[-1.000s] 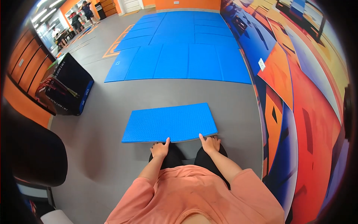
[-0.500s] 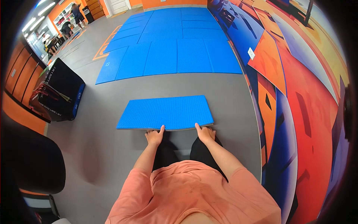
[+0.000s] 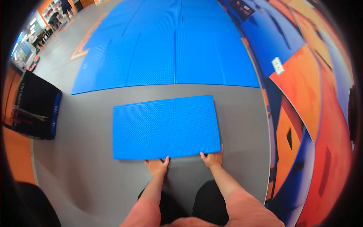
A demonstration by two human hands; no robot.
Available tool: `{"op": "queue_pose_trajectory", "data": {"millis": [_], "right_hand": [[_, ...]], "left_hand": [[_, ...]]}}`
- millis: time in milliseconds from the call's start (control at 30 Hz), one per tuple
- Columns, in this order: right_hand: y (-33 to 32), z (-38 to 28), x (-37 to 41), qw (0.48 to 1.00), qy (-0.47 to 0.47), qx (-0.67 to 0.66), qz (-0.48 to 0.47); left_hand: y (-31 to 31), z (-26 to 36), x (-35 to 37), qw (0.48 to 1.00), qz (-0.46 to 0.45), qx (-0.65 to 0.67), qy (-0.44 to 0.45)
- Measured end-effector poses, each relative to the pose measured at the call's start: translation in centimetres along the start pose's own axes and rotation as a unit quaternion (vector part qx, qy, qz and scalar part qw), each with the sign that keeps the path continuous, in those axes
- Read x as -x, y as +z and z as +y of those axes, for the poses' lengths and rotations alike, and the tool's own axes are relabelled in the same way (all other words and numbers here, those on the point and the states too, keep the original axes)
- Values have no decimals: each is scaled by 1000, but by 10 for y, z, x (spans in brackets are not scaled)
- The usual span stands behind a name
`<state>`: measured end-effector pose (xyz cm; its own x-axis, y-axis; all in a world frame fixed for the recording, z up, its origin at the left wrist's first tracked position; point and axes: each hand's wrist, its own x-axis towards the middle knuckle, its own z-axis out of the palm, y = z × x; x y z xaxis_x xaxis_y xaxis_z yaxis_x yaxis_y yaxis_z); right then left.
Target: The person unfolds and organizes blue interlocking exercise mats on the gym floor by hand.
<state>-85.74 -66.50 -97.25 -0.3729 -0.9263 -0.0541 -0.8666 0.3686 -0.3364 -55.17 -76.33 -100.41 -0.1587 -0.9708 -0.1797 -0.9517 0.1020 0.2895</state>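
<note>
A blue textured foam mat (image 3: pixel 166 128) is held out in front of me by its near edge. My left hand (image 3: pixel 157 165) grips that edge near its middle, thumb on top and fingers underneath. Close to the near right corner, my right hand (image 3: pixel 213 158) is closed on the same mat, one finger along its right side. The fingers under the mat are mostly hidden. Beyond it, several blue floor mats (image 3: pixel 151 56) lie side by side on the grey floor (image 3: pixel 90 113).
A painted wall (image 3: pixel 321 94) with a white socket (image 3: pixel 277 66) runs along the right. To the left stands a black box (image 3: pixel 36 106) with cords on it. Far back left, people (image 3: pixel 65 8) are near shelves. A dark rounded shape (image 3: pixel 34 204) is at lower left.
My hands and the held mat appear lower in view, with more of the mat's top face showing. The floor mats look nearer as my view has shifted forward and down.
</note>
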Motion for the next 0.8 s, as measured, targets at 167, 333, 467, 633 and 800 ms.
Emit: {"op": "queue_pose_trajectory", "data": {"millis": [167,333,467,633,800], "right_hand": [[42,21,-15,997,-6,66,-47],[52,19,-26,980,48,86,-174],[44,12,-35,952,102,58,-284],[50,10,-37,983,-22,91,-157],[50,9,-34,975,-5,98,-200]], "left_hand": [[-7,14,-42,958,-240,5,-159],[10,-7,-31,981,-169,-6,-92],[15,-11,-24,976,-190,10,-106],[18,-16,-22,979,-168,61,-97],[14,-14,-26,975,-182,56,-110]]}}
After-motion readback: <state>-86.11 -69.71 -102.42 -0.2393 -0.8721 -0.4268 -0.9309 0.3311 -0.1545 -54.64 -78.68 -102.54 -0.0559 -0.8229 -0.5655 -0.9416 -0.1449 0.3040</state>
